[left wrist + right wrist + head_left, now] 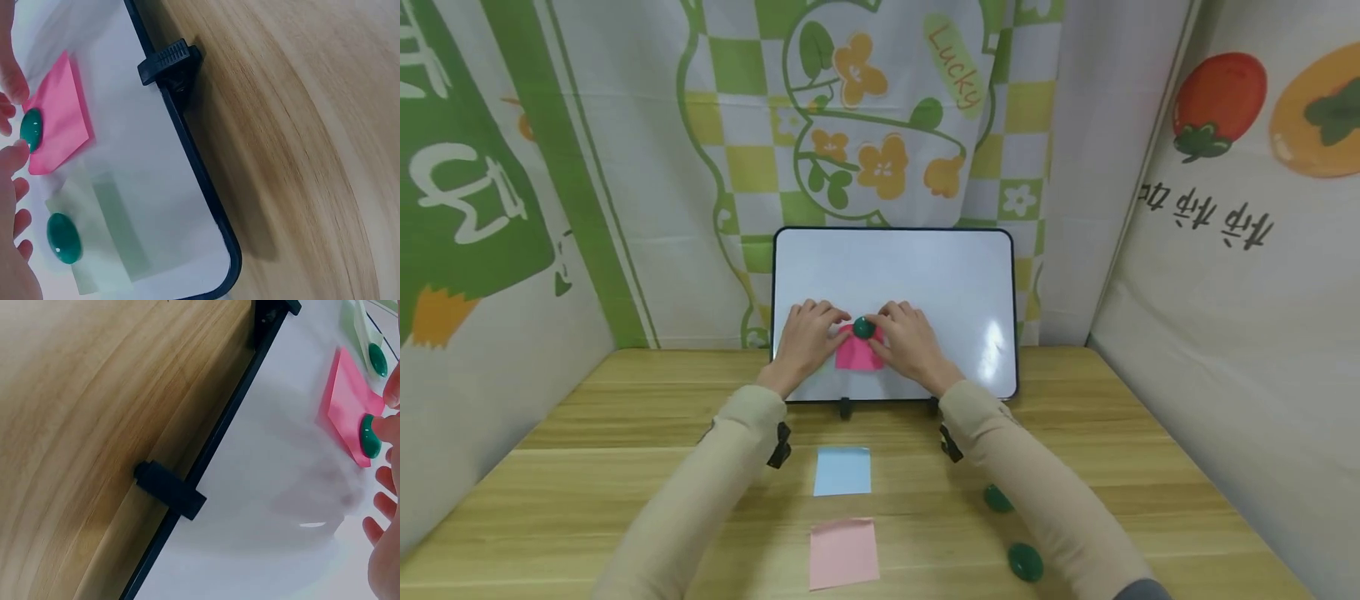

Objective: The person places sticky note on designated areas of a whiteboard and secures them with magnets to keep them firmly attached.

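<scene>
A bright pink sticky note (859,357) lies against the upright whiteboard (895,267), with a round green magnet (863,327) over its top edge. My right hand (912,337) holds this magnet between thumb and index finger. At the note's upper left corner, my left hand (808,337) grips the paper with the thumb and index finger, right beside the magnet. The left wrist view shows a pale green note (94,231) on the board under another green magnet (64,238); my left hand hides it in the head view.
Black feet (846,408) support the whiteboard on the wooden table (625,467). Nearer me lie a blue note (842,472) and a light pink note (843,553). Two loose green magnets (1026,562) sit by my right forearm. Patterned cloth (880,125) hangs behind and at both sides.
</scene>
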`<control>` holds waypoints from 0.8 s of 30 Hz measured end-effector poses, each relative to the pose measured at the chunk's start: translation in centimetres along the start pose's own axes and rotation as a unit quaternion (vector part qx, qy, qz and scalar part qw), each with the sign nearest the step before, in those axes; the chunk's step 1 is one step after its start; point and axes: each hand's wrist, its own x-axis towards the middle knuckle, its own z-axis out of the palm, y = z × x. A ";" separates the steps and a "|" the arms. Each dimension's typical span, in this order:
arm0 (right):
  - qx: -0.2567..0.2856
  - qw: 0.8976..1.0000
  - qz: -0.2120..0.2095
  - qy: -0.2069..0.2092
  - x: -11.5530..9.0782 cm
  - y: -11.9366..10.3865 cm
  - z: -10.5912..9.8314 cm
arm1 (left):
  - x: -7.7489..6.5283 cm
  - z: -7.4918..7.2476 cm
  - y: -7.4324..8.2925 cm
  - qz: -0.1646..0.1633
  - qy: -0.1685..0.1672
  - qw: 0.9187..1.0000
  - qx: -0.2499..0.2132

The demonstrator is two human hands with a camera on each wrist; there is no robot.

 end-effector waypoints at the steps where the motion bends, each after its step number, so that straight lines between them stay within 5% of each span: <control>1: -0.001 1.000 -0.002 0.001 -0.1 0.1 -0.1 | 0.0 -0.1 0.0 0.002 -0.002 1.000 -0.005; 24: 0.012 0.999 0.002 -0.052 -4.2 0.5 -3.0 | -2.7 -3.2 0.8 0.002 -0.093 0.995 -0.041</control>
